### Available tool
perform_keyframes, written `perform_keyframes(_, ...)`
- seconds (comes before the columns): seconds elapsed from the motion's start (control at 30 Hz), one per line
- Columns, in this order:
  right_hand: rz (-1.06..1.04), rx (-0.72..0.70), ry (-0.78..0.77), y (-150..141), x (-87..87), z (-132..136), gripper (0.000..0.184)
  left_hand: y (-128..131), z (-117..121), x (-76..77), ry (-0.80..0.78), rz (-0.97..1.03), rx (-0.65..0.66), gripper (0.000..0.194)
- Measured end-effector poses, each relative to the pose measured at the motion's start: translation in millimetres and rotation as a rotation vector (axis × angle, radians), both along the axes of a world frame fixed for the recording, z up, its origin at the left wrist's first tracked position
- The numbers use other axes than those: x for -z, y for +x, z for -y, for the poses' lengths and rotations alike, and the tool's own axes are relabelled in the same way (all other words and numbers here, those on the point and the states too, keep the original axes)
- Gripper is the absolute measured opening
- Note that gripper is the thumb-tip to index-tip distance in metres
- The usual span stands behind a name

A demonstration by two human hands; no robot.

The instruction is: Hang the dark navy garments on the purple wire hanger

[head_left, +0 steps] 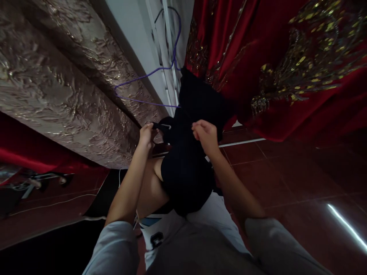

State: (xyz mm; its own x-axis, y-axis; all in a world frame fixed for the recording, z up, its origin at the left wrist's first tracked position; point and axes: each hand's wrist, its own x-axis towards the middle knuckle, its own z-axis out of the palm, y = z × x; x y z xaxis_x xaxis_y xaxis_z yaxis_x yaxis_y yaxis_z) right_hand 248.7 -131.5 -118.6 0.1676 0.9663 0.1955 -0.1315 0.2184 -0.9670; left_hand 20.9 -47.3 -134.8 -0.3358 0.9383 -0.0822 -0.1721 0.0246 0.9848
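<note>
Two hands meet at one black garment (187, 168) in the head view, the only view: the left hand (146, 135) has its fingers closed on a narrow black strap (156, 126) at the garment's left side, while the right hand (205, 135) has its fingers drawn together at the dark cloth opposite, though exactly what they pinch is too dark to tell. The garment should handle as light, soft and limp, folding wherever it is unsupported and sagging between any two holds; it looks neither stiff nor breakable, and its matt cloth probably gives fair grip. The strap and the firmer edges seem the best places to take hold, since a grip in the middle would likely just bunch it up. It lies in front of the person, its upper part beside a purple wire hanger (143, 75) and its lower part apparently over the lap, above the white shorts (213, 214); whether the hanger passes inside it cannot be made out. In looks it is plain, almost uniformly black, with a jagged or ruffled upper corner, a small pale curved piece near the strap, and few visible seams or folds in the dim light.
</note>
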Motion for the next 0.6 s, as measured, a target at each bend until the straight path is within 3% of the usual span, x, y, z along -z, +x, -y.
perform_keyframes(0.07, -0.049, 0.164, -0.028, 14, 13.8, 10, 0.027, 20, 8, -9.0, 0.028, 0.031, 0.106, 0.023)
perform_keyframes(0.17, 0.042, 0.255, 0.046, 24, 17.0, 16, 0.021, 47, 19, -43.6, 0.252, -0.047, 0.405, 0.016)
perform_keyframes(0.2, 0.116, 0.238, 0.094, 23, 13.0, 15, 0.017, 56, 25, -56.8, 0.352, -0.120, 0.494, 0.013)
perform_keyframes(0.27, 0.290, 0.142, 0.200, 16, 0.3, 10, 0.035, 69, 40, -80.3, 0.521, -0.298, 0.565, 0.011)
perform_keyframes(0.3, 0.356, 0.048, 0.233, 11, -6.9, 8, 0.042, 73, 47, -89.2, 0.580, -0.392, 0.552, 0.011)
perform_keyframes(0.37, 0.428, -0.171, 0.226, 0, -20.6, 4, 0.033, 76, 59, -99.9, 0.653, -0.553, 0.486, 0.012)
perform_keyframes(0.4, 0.434, -0.257, 0.189, -4, -26.7, 3, 0.027, 74, 62, -101.6, 0.673, -0.606, 0.457, 0.013)
perform_keyframes(0.47, 0.476, -0.332, 0.150, -9, -38.1, 3, 0.034, 64, 63, -98.6, 0.678, -0.631, 0.451, 0.021)
perform_keyframes(0.6, 0.592, -0.337, 0.360, -6, -60.0, 6, 0.031, 37, 62, -73.5, 0.529, -0.345, 0.642, 0.050)
